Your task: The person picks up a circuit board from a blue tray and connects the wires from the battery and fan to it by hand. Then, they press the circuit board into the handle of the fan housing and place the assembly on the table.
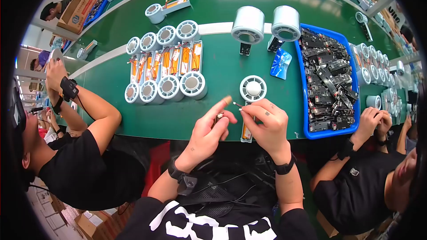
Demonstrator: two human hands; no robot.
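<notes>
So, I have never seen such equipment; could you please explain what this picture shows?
This picture is taken by a fisheye camera worn on the head, looking down. No machine is working here: the wearer's bare left hand holds a small dark part with a pale end, and the bare right hand seems to pinch a small white plug near thin wires. On the green table lie pale grey round-headed units with orange-filled handles, and a blue plastic tray of black parts.

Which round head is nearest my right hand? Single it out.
The white-domed round head, just beyond your right hand; the other heads all sit farther off.
</notes>
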